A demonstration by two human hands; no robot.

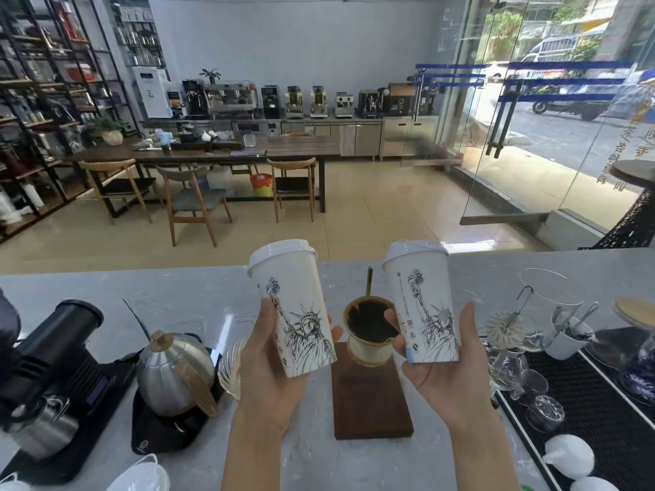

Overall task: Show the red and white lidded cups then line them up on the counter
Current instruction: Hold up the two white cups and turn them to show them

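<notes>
1. White paper with a line drawing of a statue covers both lidded cups: the left cup [292, 308] and the right cup [421, 301], each capped with a white lid and raised above the counter [177, 292].
2. The left hand [273, 363] wraps the lower half of the left cup, thumb on its left side and fingertips showing at its right edge; the cup tilts slightly, top to the left.
3. The right hand [446, 366] clasps the base of the right cup, thumb on its right side and fingers curled round the left; this cup stands nearly upright.
4. Between the cups, lower down, a pour-over dripper [370, 331] filled with dark grounds sits on a wooden board [372, 405].
5. A steel kettle [173, 373] stands left of the left hand; glassware [510, 349] crowds a black mat [584, 402] to the right.
</notes>
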